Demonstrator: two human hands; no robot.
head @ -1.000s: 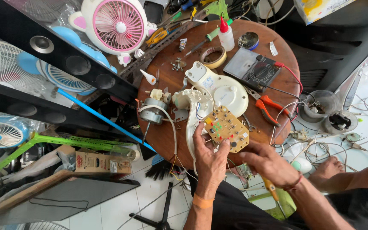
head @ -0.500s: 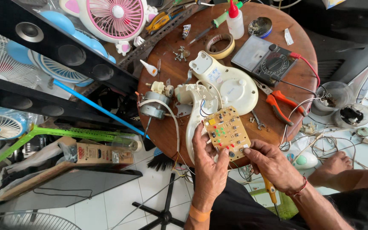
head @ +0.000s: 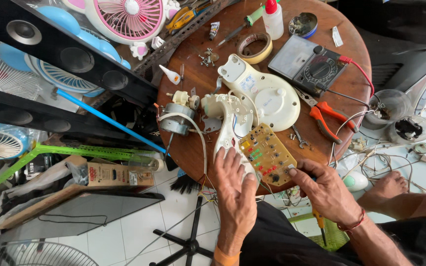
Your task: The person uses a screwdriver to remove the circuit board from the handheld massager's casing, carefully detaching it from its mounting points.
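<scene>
Circuit board (head: 267, 153): yellow, thin, stiff, light, lying tilted on the white plastic fan housing (head: 232, 123) near the front edge of the round table (head: 193, 152). Your left hand (head: 235, 189) rests flat, fingers spread, pinning housing beside the board; not closed on anything. Your right hand (head: 321, 189) pinches the board's right edge w/ thumb and fingertip. Judged fragile: components and wires (head: 208, 189) attached underneath. Hold by edges only, no flexing, no pull on leads.

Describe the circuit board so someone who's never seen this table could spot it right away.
On the round wooden table, look at the near edge, where the two hands rest. The circuit board lies between the left hand and right hand, against the white plastic housing. It's the only flat yellow panel, dotted with small parts.
</scene>
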